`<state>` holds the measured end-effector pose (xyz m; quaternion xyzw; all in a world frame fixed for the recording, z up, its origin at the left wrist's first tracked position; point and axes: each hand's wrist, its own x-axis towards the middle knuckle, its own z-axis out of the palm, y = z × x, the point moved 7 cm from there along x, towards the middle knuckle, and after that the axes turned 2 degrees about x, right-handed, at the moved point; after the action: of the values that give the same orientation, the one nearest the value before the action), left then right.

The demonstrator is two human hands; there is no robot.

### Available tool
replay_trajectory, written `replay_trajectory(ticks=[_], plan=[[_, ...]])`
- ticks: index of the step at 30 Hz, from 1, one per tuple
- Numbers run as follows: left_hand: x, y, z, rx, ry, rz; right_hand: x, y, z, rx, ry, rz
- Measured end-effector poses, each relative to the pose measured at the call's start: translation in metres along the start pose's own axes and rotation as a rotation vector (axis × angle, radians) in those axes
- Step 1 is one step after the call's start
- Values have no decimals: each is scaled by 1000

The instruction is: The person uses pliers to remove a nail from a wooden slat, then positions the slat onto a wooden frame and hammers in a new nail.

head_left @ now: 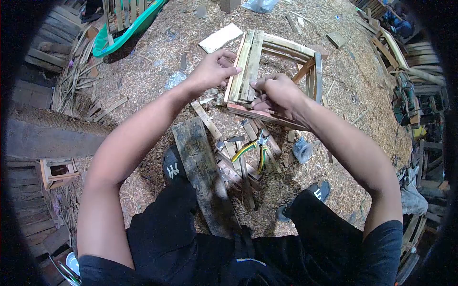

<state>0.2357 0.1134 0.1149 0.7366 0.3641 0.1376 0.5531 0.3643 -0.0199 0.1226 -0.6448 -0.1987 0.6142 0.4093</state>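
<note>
A wooden frame point(286, 44) of thin slats stands on the floor in front of me, with narrow slats point(252, 57) lying along its left side. My left hand point(213, 72) is at the outer left edge of these slats, its thumb and fingers apart, the thumb tip by the edge. My right hand point(280, 97) reaches over the frame from the right, its fingers bent around the near end of a slat. Pliers with yellow-green handles point(246, 149) lie on wood pieces below the frame. Beside them is a hammer-like tool point(231, 139).
A dark weathered plank point(200, 167) runs from between my legs towards the frame. A clear plastic bag point(302, 150) lies right of the pliers. Wood shavings cover the floor point(148, 71). A green tub point(129, 35) stands at the upper left, and stacked wood point(422, 57) at the right.
</note>
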Motion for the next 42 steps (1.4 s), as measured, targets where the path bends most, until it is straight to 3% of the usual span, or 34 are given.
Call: replay_trajectory(ticks=[1, 3, 9, 13, 15, 28, 34, 40, 42], plan=[[-1, 0, 0, 0, 0, -1, 0, -1, -2, 1, -1, 0], [-3, 1, 1, 47, -7, 5, 0, -5, -7, -329, 7, -23], [-5, 5, 6, 118, 8, 83, 6, -3, -10, -410, -45, 1], [-5, 7, 7, 88, -12, 65, 22, -3, -14, -341, 27, 41], [-5, 7, 9, 88, -62, 29, 32, -6, -15, -220, 64, -68], [-5, 6, 6, 134, -18, 83, 40, -4, -12, -224, -69, -129], [-5, 5, 5, 132, -36, 95, 38, -6, -12, -244, -26, -136], [-13, 8, 8, 98, -157, 94, 36, -5, -10, -197, -28, -149], [-22, 9, 15, 28, -286, 44, 34, -6, -10, -215, -6, -147]])
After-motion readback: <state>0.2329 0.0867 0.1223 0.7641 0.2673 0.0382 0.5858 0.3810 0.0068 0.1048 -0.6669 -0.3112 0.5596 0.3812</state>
